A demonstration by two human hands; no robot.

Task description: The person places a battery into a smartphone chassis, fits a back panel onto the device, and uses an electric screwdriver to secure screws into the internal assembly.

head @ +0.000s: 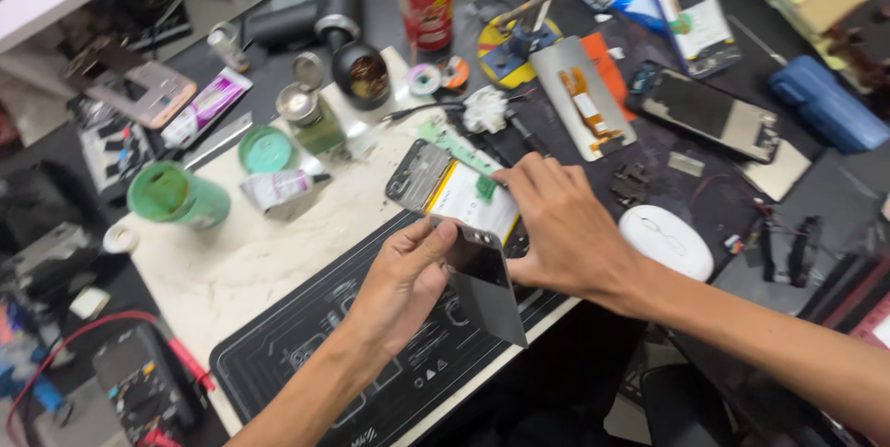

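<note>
While the left hand point(403, 285) pinches a thin grey back cover point(487, 285) by its upper edge, thumb against the face and fingers curled behind, the right hand point(561, 229) presses closed fingertips onto the opened phone point(454, 192) lying just above that cover. Both pieces sit at the far edge of the black work mat point(306, 363). The cover looks light, stiff and smooth, likely slippery, so the edges seem the safest hold. The phone, with its white battery and a small green part showing, looks fragile and better held by its frame. Beyond the phone from the mat, a red cup point(425, 11) holds tools; left of the phone, a green tin point(266, 149) lies open and a green cup point(171, 195) on its side, contents unclear.
</note>
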